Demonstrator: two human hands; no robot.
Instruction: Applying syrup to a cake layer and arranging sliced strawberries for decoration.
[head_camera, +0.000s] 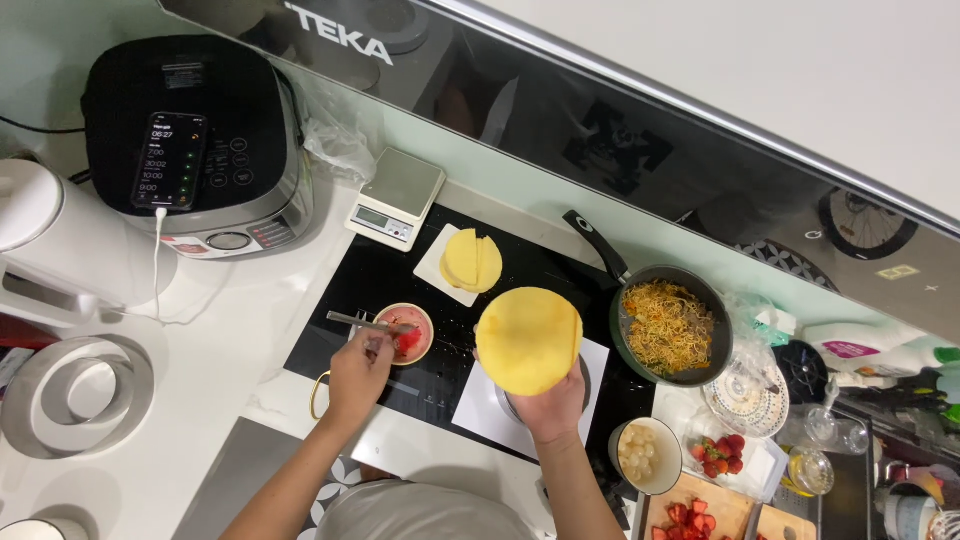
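Observation:
My left hand (355, 372) grips a metal utensil (362, 322) whose tip lies across a small pink bowl (407, 333) of red sauce on the black cooktop (360, 290). In my right hand (555, 408), a round yellow crepe (527, 340) is held up above a white paper sheet (485, 405) and a partly hidden metal dish (512, 408). More folded yellow crepes (472, 262) lie on a white square farther back.
A black pan of noodles (668, 328) sits at the right. Near the front right are a white bowl of pale balls (645, 455), strawberries (720, 455) and a cutting board (700, 515). A kitchen scale (397, 198) and a multicooker (190, 140) carrying a phone stand behind.

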